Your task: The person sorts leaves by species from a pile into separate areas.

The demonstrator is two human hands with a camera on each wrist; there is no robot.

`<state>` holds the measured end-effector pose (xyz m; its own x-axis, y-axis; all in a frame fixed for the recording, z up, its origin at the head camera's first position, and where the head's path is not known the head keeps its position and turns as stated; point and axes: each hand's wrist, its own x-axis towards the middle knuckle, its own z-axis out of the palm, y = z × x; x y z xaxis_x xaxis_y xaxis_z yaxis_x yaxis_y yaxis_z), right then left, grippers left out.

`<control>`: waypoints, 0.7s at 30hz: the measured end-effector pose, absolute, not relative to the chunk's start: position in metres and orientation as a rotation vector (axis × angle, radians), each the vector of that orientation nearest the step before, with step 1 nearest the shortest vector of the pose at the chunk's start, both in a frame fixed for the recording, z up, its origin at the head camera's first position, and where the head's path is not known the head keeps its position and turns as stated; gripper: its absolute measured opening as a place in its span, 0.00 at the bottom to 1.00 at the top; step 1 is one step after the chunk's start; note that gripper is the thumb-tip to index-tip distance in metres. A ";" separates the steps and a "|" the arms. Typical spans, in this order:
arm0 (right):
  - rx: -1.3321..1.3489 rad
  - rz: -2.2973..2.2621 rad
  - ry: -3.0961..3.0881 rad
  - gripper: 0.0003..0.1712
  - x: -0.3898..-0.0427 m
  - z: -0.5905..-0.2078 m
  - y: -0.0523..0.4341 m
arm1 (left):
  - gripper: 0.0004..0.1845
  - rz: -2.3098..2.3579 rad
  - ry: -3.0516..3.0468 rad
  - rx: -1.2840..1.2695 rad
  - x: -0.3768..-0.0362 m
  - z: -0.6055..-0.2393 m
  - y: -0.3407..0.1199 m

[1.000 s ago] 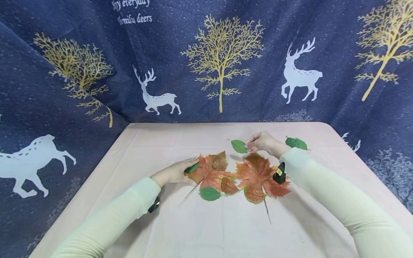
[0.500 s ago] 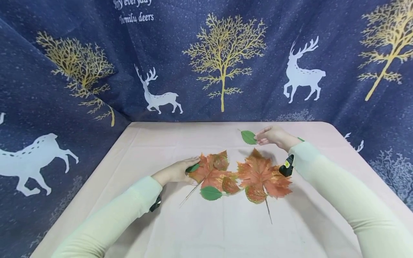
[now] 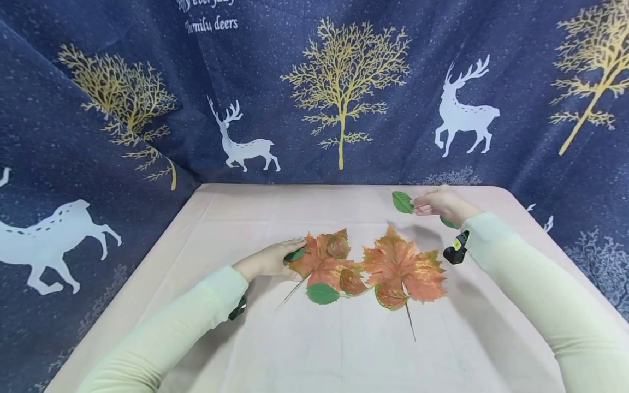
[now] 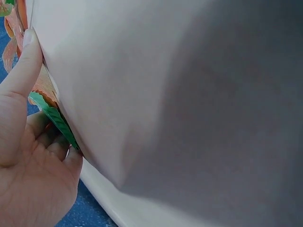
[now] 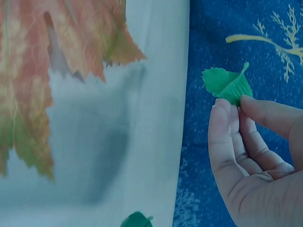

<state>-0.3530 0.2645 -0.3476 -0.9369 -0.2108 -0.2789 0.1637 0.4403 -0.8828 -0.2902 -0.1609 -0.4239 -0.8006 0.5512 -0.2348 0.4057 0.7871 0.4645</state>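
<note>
held leaf: small green leaf (image 3: 402,202), pinched between thumb and fingertips of the right hand (image 3: 442,203), lifted clear of the pink tablecloth (image 3: 344,349) near its far edge. Right wrist view confirms the pinch at the leaf's base (image 5: 228,84), blade pointing away from the palm.
right hand state: thumb closed against the fingers on the leaf, nothing else in it.
second green leaf: just behind the right wrist, mostly covered by hand and sleeve (image 3: 447,222); only a sliver shows.
left hand: (image 3: 267,262) resting on the cloth, fingers curled round another small green leaf (image 3: 295,255), thumb straight along the edge of the left orange maple leaf (image 3: 321,261). Left wrist view shows that green leaf (image 4: 56,119) tucked between fingers and cloth.
arrangement between the hands: two orange maple leaves side by side, right one (image 3: 404,267) under the right forearm's reach; a green leaf (image 3: 322,293) and two small reddish leaves (image 3: 351,282) overlapping their near edges.
progress (judgement): cluster looks partly built; two green leaves are in hand and not laid down, one more lies loose by the right wrist. Placement of those looks outstanding.
hard to make out: left wrist view is mostly blank cloth and shadow; how firmly the left hand holds its leaf is unclear. Black wrist units (image 3: 455,254) show only in part.
</note>
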 end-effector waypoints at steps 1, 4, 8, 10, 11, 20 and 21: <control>-0.047 -1.491 2.348 0.27 -0.353 -0.348 0.267 | 0.51 0.564 2.618 0.726 -0.290 -0.424 -0.161; -0.055 -1.466 2.361 0.27 -0.351 -0.351 0.274 | 0.51 0.557 2.617 0.723 -0.290 -0.424 -0.161; -0.031 -1.527 2.353 0.27 -0.352 -0.355 0.281 | 0.51 0.548 2.619 0.723 -0.289 -0.424 -0.161; -0.005 -1.567 2.337 0.27 -0.353 -0.358 0.283 | 0.51 0.557 2.619 0.723 -0.289 -0.423 -0.161; 0.014 -1.598 2.321 0.27 -0.353 -0.359 0.284 | 0.51 0.563 2.618 0.724 -0.289 -0.423 -0.161; 0.169 -1.718 2.257 0.27 -0.357 -0.364 0.295 | 0.51 0.570 2.613 0.716 -0.289 -0.422 -0.161; 0.184 -1.724 2.255 0.27 -0.357 -0.365 0.296 | 0.51 0.565 2.615 0.713 -0.289 -0.423 -0.161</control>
